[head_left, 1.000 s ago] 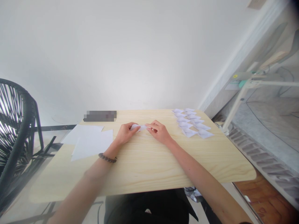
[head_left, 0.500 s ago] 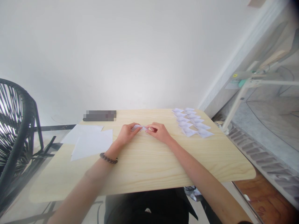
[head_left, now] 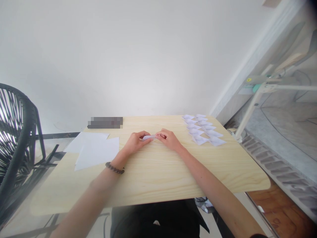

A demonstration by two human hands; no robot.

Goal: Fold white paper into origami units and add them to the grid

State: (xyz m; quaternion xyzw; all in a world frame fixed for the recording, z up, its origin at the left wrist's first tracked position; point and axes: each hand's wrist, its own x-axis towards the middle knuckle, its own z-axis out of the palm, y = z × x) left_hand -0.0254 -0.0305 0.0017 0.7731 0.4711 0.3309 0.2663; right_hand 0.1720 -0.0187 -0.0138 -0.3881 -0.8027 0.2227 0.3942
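Note:
A small piece of folded white paper [head_left: 148,137] is held between my two hands above the middle of the table. My left hand [head_left: 135,142] pinches its left end with thumb and fingers. At the right end, the fingertips of my right hand [head_left: 168,138] are closed on the paper. Fingers cover parts of it, so its full shape is hidden. To the right stand two rows of folded white paper pieces [head_left: 200,140], pointed at the ends like little boats. Flat white sheets [head_left: 99,153] lie left of my left hand, overlapping each other.
The light wooden table [head_left: 153,178] has rounded corners and stands against a white wall [head_left: 153,59]. A blurred-out dark object [head_left: 105,123] lies at its back left. A black woven chair [head_left: 24,132] is at the left, a white metal frame [head_left: 252,105] at the right.
The fingers of my left hand have shifted slightly on the folded paper, and more of its side shows now. Both hands stay in nearly the same place.

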